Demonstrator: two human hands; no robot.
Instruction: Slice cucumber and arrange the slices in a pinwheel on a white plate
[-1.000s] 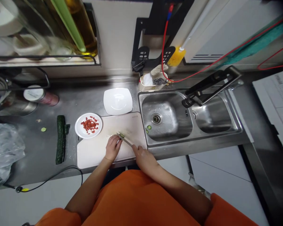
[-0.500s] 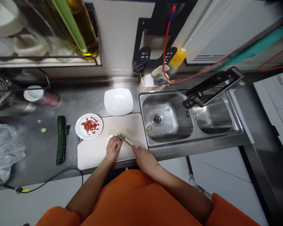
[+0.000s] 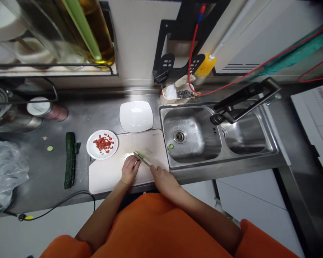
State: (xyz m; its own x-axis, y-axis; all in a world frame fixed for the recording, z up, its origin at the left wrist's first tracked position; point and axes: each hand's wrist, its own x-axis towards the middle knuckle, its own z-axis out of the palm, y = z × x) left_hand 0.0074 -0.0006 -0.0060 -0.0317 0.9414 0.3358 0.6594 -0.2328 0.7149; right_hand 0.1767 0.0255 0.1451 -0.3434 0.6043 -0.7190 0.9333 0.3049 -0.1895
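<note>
My right hand (image 3: pixel 163 179) grips a kitchen knife (image 3: pixel 145 161), its blade slanting to the upper left just above the cutting board (image 3: pixel 107 179). Beside the blade, my left hand (image 3: pixel 130 169) is closed with its fingers bent over a small cucumber piece, mostly hidden beneath them. A bit of green cucumber (image 3: pixel 140 156) shows along the blade's far side. On the board's upper left corner rests a white plate (image 3: pixel 89 148) of chopped red pieces (image 3: pixel 103 143). A whole dark green cucumber (image 3: pixel 70 161) lies left of the board.
Behind the board stands a square white dish (image 3: pixel 136 116). At right is a steel double sink (image 3: pixel 193 154) with a black faucet (image 3: pixel 239 98) and green slices inside. Left are a lidded jar (image 3: pixel 48 109), a plastic bag (image 3: pixel 8 175) and a black cable (image 3: pixel 70 195).
The view has shifted very slightly. My hands and the knife keep nearly the same place over the board.
</note>
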